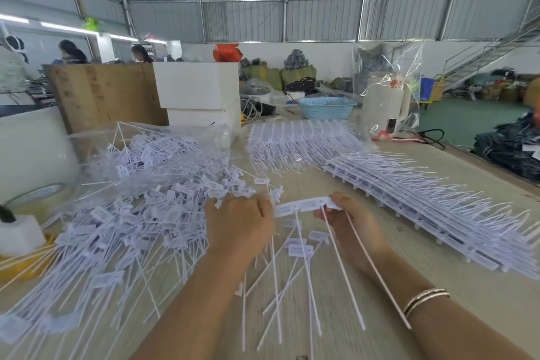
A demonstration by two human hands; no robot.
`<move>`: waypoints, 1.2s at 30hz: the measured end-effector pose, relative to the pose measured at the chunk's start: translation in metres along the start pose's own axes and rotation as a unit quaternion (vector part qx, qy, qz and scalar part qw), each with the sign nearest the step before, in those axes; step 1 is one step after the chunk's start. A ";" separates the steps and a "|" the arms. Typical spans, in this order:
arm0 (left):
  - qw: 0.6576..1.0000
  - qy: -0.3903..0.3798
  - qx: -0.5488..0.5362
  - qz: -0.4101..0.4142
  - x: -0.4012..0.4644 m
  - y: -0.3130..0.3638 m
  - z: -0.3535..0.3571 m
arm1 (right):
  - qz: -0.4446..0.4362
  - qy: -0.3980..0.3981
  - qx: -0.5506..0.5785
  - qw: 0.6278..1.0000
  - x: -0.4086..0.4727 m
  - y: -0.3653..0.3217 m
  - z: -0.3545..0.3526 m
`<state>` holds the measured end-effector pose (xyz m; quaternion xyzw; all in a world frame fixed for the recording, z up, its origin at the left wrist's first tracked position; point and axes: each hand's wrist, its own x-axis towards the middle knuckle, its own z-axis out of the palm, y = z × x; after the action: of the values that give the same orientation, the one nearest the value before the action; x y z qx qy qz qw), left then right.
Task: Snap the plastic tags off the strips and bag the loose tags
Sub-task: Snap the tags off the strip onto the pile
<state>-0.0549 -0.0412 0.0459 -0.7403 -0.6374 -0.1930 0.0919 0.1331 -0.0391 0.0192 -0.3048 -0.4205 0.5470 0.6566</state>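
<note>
The print on the tags is too blurred to read, and the left hand (239,222) shows only its back, so its fingertips and whatever they pinch are hidden; its fingers are curled, closing on the left end of a short strip of tags (306,205). The right hand (347,218) pinches the strip's right end between thumb and curled fingers, the strip spanning the gap between the two hands with its thin white tails running down toward the wrists. Just below and between the hands a few loose tags (301,250) lie on the counter (365,339). Left of the left hand spreads a big heap of snapped tags (122,222), its lower edge cut off by the frame. Beyond that heap lies a clear bag (163,152) holding more tags. To the right of the right hand stacked uncut strips (432,213) stretch away.
</note>
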 end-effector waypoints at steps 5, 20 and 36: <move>0.984 0.052 -0.155 0.066 0.000 0.003 -0.001 | -0.004 -0.072 0.037 0.997 0.000 0.001 -0.001; 0.944 0.006 -0.320 0.084 -0.005 0.022 0.015 | -0.045 -0.139 -0.227 0.963 -0.013 -0.001 0.012; 0.901 0.085 -0.426 0.000 -0.001 0.018 0.013 | -0.091 0.066 -0.286 0.952 -0.007 -0.005 -0.002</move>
<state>-0.0348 -0.0404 0.0352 -0.6895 -0.4842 -0.5081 -0.1790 0.1369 -0.0467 0.0211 -0.4756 -0.5406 0.3209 0.6153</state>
